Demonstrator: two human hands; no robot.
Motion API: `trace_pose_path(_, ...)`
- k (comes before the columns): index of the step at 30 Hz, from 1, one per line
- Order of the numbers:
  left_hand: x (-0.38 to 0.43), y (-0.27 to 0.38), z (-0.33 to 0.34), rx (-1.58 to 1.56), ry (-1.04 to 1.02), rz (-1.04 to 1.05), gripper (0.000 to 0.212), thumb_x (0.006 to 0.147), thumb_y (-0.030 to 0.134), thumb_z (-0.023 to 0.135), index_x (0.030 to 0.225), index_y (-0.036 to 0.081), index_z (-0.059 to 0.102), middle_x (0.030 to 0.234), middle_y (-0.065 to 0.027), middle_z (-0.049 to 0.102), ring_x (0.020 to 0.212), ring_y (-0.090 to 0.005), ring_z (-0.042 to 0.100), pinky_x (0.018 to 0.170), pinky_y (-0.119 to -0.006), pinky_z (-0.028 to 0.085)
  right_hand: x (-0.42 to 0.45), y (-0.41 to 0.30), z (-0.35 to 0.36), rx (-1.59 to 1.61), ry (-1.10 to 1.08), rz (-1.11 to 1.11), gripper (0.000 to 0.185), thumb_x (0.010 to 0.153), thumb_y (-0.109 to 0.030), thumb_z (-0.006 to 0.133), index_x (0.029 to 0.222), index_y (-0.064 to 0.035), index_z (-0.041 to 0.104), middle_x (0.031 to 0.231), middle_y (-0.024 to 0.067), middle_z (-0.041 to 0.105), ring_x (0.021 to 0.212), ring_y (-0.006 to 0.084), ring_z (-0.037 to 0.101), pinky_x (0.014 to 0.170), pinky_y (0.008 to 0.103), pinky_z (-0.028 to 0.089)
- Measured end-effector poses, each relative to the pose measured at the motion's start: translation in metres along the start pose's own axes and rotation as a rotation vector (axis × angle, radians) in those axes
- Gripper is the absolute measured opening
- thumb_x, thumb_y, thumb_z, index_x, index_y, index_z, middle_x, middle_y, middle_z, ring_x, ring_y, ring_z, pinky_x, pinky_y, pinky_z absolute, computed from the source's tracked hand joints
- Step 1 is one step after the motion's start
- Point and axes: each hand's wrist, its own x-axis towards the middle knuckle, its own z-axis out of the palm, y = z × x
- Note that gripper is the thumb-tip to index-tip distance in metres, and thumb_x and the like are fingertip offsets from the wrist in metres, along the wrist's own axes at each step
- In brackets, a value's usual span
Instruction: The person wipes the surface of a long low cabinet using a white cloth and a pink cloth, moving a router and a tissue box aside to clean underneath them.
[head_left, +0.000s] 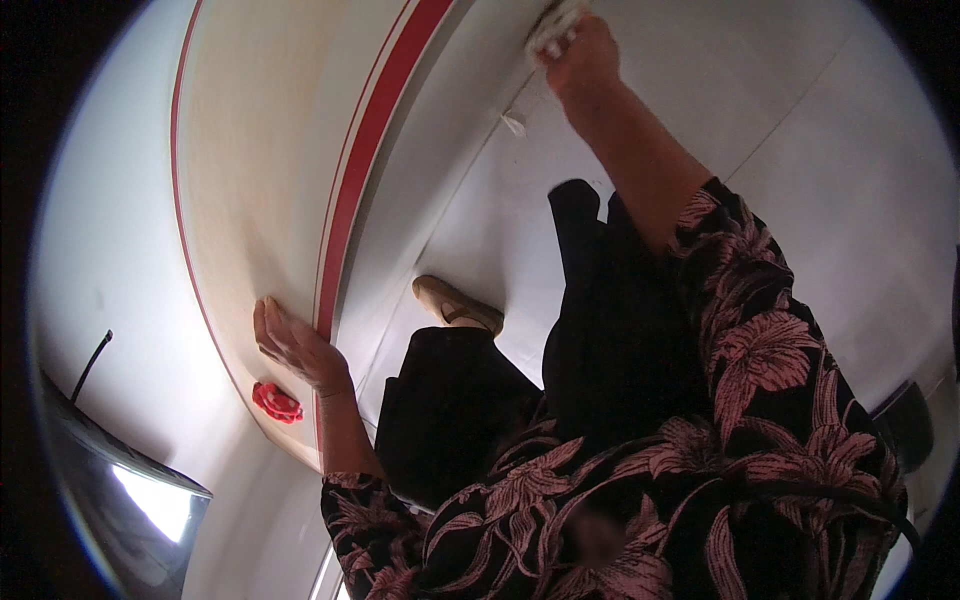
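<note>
My left hand (304, 352) lies palm-side on the edge of a cream panel-like surface (255, 150) with red border stripes, probably a tabletop. Nothing is held in it, and its fingers are extended. Just below that hand sits a small crumpled red cloth item with white spots (276, 403), perhaps a scrunchie. At the top of the view, my right hand (589, 60) is shut on a crumpled whitish cloth (553, 34), low beyond my knees and over the floor. The cloth is blurred and partly cut off by the frame.
Pale floor tiles (795, 142) with dark joints run beneath me, with a small white scrap (514, 123) on them. My foot wears a tan shoe (457, 306). At lower left stands a dark glossy object (127, 517) beside a thin black cable end (91, 365).
</note>
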Motion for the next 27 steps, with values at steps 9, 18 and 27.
trace_pose_path(9,-0.004,0.003,0.008,-0.034,-0.001,-0.135,0.038,0.084,0.009,0.046,0.121,0.004,0.048,0.126,-0.0142,0.045,0.116,-0.0319,0.042,0.097,-0.047,0.032,-0.110,0.032,0.036,-0.253,0.185,0.089,0.017,0.091,-0.019,0.042,0.105,-0.0123,0.046,0.099,0.0046,0.049,0.081,0.0155,0.047,0.065,0.0276,0.045)
trace_pose_path(18,-0.011,0.002,0.042,0.058,-0.111,-0.283,0.038,0.085,0.024,0.050,0.122,0.015,0.051,0.130,-0.0105,0.043,0.119,-0.0298,0.039,0.100,-0.046,0.030,-0.216,0.109,0.029,-0.631,-0.340,0.578,0.016,0.095,-0.020,0.043,0.101,-0.0089,0.053,0.099,0.0056,0.056,0.083,0.0196,0.054,0.069,0.0325,0.049)
trace_pose_path(27,-0.018,-0.025,0.067,-0.278,-0.183,-0.538,0.043,0.084,0.035,0.054,0.124,0.020,0.051,0.137,-0.0095,0.037,0.127,-0.0323,0.031,0.105,-0.047,0.024,-0.259,0.080,0.003,-0.384,-1.108,0.854,0.049,0.096,-0.035,0.036,0.131,-0.0018,0.041,0.131,0.0161,0.047,0.120,0.0295,0.047,0.104,0.0466,0.036)
